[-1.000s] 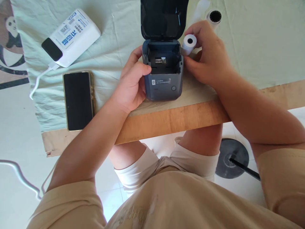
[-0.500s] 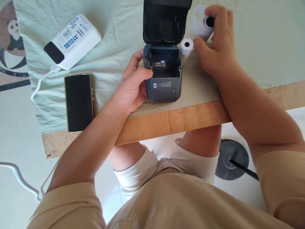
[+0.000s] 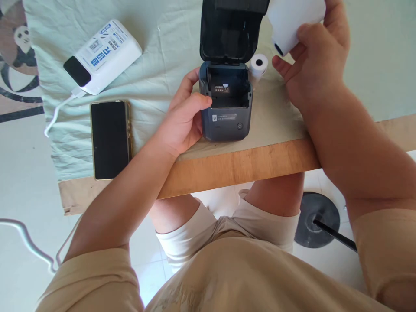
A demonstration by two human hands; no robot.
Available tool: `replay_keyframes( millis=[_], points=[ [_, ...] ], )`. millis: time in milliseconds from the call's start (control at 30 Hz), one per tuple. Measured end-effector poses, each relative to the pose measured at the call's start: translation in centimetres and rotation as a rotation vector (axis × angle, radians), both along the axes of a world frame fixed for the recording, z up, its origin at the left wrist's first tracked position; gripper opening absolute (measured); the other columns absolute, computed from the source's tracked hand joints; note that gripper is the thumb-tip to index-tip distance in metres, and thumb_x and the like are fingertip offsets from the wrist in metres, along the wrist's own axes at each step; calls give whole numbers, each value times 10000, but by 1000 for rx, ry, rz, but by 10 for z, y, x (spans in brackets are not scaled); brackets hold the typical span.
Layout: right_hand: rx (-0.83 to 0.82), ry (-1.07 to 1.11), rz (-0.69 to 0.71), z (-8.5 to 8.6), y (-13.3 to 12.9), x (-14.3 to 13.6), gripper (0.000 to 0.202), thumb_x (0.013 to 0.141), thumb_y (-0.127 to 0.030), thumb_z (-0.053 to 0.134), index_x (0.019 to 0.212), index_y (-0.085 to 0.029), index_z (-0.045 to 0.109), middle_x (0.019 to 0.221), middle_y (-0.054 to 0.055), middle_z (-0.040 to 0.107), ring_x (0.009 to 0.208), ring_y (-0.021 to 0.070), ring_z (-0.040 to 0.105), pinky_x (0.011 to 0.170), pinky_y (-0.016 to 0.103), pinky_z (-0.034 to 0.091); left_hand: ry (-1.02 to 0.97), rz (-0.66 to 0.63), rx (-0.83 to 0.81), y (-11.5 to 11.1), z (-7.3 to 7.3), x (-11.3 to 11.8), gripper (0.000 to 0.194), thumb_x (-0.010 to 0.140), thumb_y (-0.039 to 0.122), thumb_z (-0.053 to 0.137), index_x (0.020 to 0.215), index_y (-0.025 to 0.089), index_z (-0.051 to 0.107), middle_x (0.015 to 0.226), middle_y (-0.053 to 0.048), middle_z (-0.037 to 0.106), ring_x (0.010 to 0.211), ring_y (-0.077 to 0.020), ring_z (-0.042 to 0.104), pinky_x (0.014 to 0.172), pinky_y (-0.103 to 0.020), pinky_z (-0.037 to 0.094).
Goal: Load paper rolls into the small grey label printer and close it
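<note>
Right hand (image 3: 320, 65) grips a paper roll (image 3: 292, 21) — cored end slanting toward the open printer (image 3: 225, 123). Left hand (image 3: 182, 119) clasps the printer's side.

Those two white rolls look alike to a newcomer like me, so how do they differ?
The larger roll is in the right hand; the smaller roll stands beside the open black device, untouched. The larger roll shows mostly its side, while the smaller roll turns its round end up. Both are white with dark centres.
</note>
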State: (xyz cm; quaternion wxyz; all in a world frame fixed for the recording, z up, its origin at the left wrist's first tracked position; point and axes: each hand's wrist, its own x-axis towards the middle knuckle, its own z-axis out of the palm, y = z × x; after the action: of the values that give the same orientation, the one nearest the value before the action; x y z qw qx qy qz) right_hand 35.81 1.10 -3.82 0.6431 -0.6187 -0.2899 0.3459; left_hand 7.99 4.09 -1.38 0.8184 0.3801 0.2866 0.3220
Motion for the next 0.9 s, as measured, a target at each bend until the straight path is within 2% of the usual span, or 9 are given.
replay_keyframes(
  millis=[33, 100, 200, 267, 400, 500, 600, 767, 900],
  points=[
    [-14, 109, -26, -2, 4, 2, 623, 608, -308, 556, 1217, -345, 429, 1439, 22, 563, 1175, 215, 613, 769, 320, 546, -1, -3, -5, 0, 1, 0, 421, 792, 117, 738, 1168, 295, 674, 1008, 31, 818, 830, -187, 715, 735, -301, 572],
    [19, 190, -92, -4, 8, 2, 500, 570, -355, 552, 1055, -299, 442, 1165, 64, 614, 1093, 240, 634, 722, 333, 533, 12, -15, -19, 0, 3, -2, 435, 803, 103, 739, 1185, 298, 664, 1004, 32, 817, 827, -186, 715, 728, -296, 579],
    [72, 150, -54, -1, 8, -8, 572, 534, -318, 567, 1096, -338, 463, 1045, 10, 613, 957, 204, 615, 606, 286, 435, 9, -22, -22, 1, 4, -3, 425, 826, 103, 726, 1200, 293, 659, 1031, 24, 817, 841, -187, 725, 710, -295, 573],
    [95, 132, -37, 3, 5, -17, 645, 503, -271, 551, 1138, -353, 475, 1016, -19, 606, 896, 174, 595, 592, 260, 425, 8, -30, -31, 2, 3, -4, 431, 824, 102, 727, 1202, 296, 660, 1022, 24, 812, 828, -190, 725, 706, -302, 570],
    [97, 151, -95, 7, 4, -27, 747, 477, -283, 483, 1221, -347, 474, 1101, -19, 638, 926, 159, 631, 662, 271, 512, -4, -45, -39, 2, 1, -4, 442, 814, 92, 742, 1197, 303, 673, 1022, 35, 815, 871, -199, 735, 753, -308, 580],
    [69, 184, -111, 6, 5, -28, 634, 507, -326, 485, 1140, -285, 490, 994, 16, 621, 861, 169, 634, 641, 287, 502, -21, -12, -33, -1, 3, -1, 409, 816, 92, 744, 1169, 288, 679, 958, 38, 795, 842, -187, 703, 740, -294, 563],
    [82, 158, -61, 7, 3, -31, 521, 555, -336, 603, 1063, -275, 507, 874, -11, 574, 778, 153, 603, 604, 280, 458, -7, 19, -43, -3, 6, 1, 394, 799, 88, 722, 1134, 288, 673, 892, 51, 756, 775, -166, 666, 693, -275, 528],
    [116, 54, 22, 14, -6, -41, 487, 491, -219, 615, 970, -285, 556, 795, -60, 480, 651, 100, 512, 554, 277, 351, 26, -5, -14, -1, 1, 0, 421, 789, 113, 745, 1158, 305, 679, 998, 42, 804, 849, -186, 719, 752, -298, 564],
    [92, 85, -37, 19, -6, -44, 642, 462, -257, 595, 1100, -315, 556, 848, -78, 515, 646, 102, 541, 526, 259, 385, 52, -1, 32, 2, -3, -2, 407, 791, 162, 745, 1165, 311, 683, 1045, 33, 799, 935, -221, 760, 770, -319, 567]
  ],
)
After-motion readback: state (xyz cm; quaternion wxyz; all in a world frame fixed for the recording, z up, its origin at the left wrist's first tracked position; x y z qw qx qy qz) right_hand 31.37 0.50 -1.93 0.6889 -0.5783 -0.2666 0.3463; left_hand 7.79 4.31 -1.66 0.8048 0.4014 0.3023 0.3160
